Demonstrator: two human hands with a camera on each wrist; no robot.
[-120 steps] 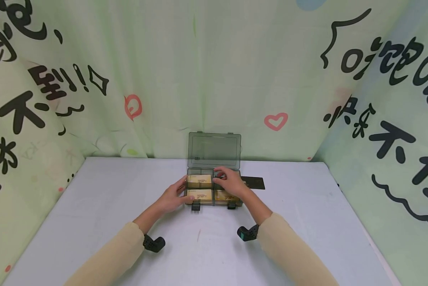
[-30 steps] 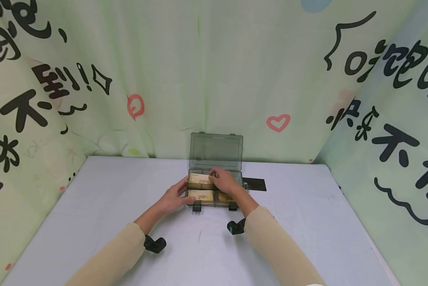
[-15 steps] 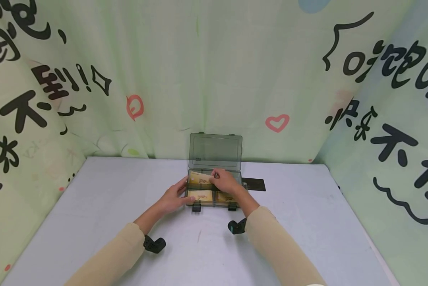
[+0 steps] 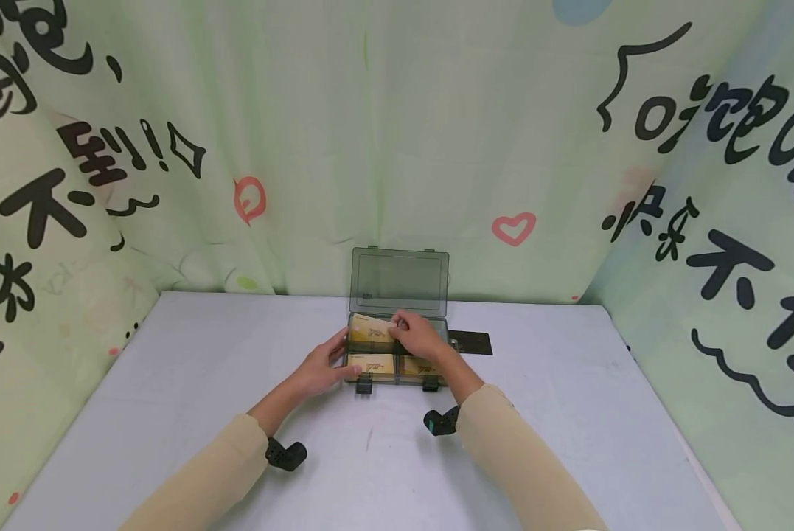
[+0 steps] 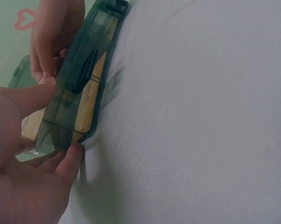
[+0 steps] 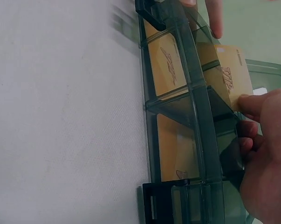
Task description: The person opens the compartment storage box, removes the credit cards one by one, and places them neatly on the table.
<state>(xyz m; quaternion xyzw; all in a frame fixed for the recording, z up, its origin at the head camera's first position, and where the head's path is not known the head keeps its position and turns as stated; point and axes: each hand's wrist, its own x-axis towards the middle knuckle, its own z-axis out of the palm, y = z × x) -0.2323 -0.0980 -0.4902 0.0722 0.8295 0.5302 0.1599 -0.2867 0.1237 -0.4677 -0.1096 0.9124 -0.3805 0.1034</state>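
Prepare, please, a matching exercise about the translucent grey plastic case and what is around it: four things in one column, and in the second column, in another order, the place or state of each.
Column one
1. Bare left hand
2. Bare right hand
3. Translucent grey plastic lid
4. Flat black rectangular object

Column two
A. Stands raised at the far side of the translucent grey plastic case
B. Pinches a tilted yellow rectangular card-like piece
C. Lies on the white tabletop, right of the case
D. Holds the case's left end

Right pairs: 1-D, 2-B, 3-A, 4-C
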